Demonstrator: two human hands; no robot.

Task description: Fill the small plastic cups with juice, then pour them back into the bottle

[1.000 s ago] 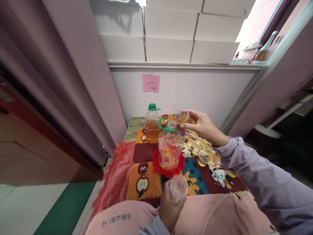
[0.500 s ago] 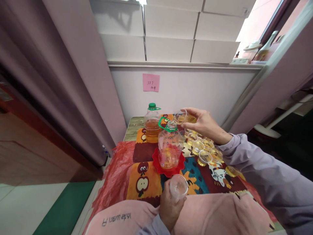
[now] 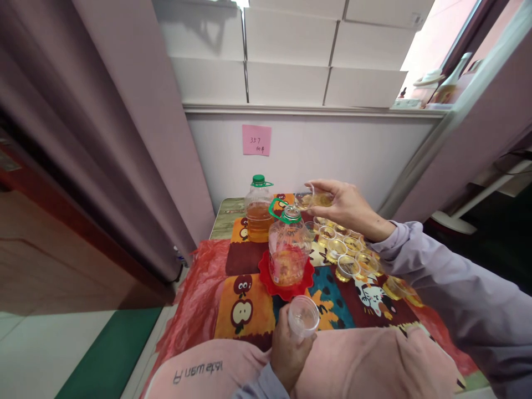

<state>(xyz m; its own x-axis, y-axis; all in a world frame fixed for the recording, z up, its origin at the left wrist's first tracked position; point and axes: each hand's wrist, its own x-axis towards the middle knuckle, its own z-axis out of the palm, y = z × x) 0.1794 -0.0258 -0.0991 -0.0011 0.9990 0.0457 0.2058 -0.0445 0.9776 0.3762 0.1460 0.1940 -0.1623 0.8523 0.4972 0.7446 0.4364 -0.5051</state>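
Observation:
My right hand [image 3: 343, 208] grips a small clear cup [image 3: 310, 198] of amber liquid, tipped on its side over the open mouth of a clear jug [image 3: 288, 246]. The jug has a green ring handle, holds some amber liquid and stands on a red plate [image 3: 266, 269]. Near my lap, my left hand [image 3: 288, 349] is closed around an empty clear plastic cup [image 3: 303, 317], held upright. Several small cups [image 3: 347, 255] with amber liquid stand on the table under my right wrist.
A second jug [image 3: 258, 213] with a green cap, half full of amber liquid, stands at the table's back. A colourful patterned cloth [image 3: 245, 299] covers the small table. A grey curtain [image 3: 103, 138] hangs at left, and a pink note [image 3: 256, 140] is stuck on the wall.
My right hand has lifted slightly and tipped the small cup further over the jug's mouth. My left hand and its empty cup have stayed put.

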